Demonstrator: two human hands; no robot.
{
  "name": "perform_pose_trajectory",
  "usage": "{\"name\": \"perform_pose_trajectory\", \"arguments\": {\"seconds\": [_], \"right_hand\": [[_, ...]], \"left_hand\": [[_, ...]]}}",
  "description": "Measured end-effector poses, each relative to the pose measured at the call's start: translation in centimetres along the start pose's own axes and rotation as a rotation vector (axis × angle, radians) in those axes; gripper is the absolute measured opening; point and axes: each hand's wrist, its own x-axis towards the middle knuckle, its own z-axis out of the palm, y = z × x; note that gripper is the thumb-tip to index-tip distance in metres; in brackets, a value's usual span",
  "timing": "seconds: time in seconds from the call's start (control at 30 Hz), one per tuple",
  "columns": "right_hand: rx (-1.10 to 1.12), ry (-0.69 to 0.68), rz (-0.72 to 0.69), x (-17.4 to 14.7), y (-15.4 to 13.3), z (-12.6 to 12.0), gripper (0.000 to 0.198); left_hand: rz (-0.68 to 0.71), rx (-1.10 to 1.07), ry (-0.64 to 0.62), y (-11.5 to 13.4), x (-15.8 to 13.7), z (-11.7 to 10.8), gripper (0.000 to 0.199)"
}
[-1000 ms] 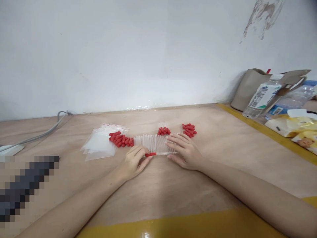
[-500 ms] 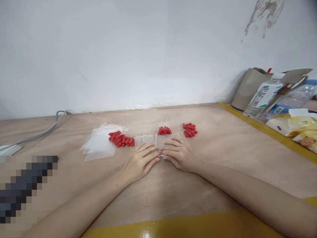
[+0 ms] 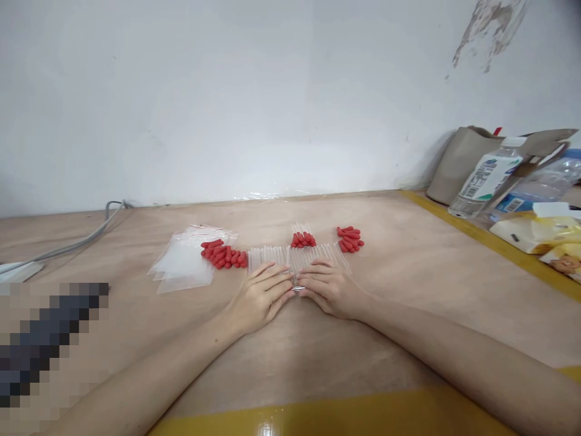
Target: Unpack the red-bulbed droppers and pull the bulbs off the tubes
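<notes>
My left hand [image 3: 261, 297] and my right hand [image 3: 333, 290] lie side by side over a row of thin clear tubes [image 3: 267, 255], fingers stretched forward. A short shiny piece of a clear tube [image 3: 297, 288] shows crosswise between my thumbs and forefingers, which close on it from both sides; its ends are hidden. Red rubber bulbs [image 3: 224, 254] lie heaped left of the row. Behind it, several droppers with red bulbs [image 3: 303, 240] lie together, their clear stems pointing away. More loose red bulbs [image 3: 350, 239] lie at the right.
Clear plastic zip bags [image 3: 184, 260] are spread left of the bulbs. A grey cable [image 3: 91, 235] runs along the far left. Beyond yellow tape at right stand a beige container [image 3: 454, 163], a water bottle [image 3: 485, 178] and a tissue pack [image 3: 521, 230]. A wall closes the back.
Both hands have slid very slightly towards me along the tubes, and a little more of the tube row shows. The whole view has shifted slightly; the bulbs stay put.
</notes>
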Motion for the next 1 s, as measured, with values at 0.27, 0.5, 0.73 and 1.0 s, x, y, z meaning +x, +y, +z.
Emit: {"name": "perform_pose_trajectory", "arguments": {"seconds": [0.27, 0.5, 0.73, 1.0], "right_hand": [[-0.033, 0.011, -0.086, 0.1, -0.4, -0.5, 0.011], [-0.073, 0.011, -0.146, 0.0, -0.4, -1.1, 0.012], [-0.131, 0.006, -0.22, -0.2, -0.4, -1.7, 0.016], [-0.246, -0.023, -0.402, -0.9, 0.8, -3.6, 0.024]], "left_hand": [[0.009, -0.049, -0.045, 0.3, -0.1, -0.5, 0.016], [-0.067, -0.123, -0.104, 0.6, -0.4, -0.6, 0.017], [-0.032, -0.13, -0.084, 0.6, -0.4, -0.7, 0.016], [-0.104, -0.157, -0.034, -0.2, -1.1, -0.8, 0.016]]}}
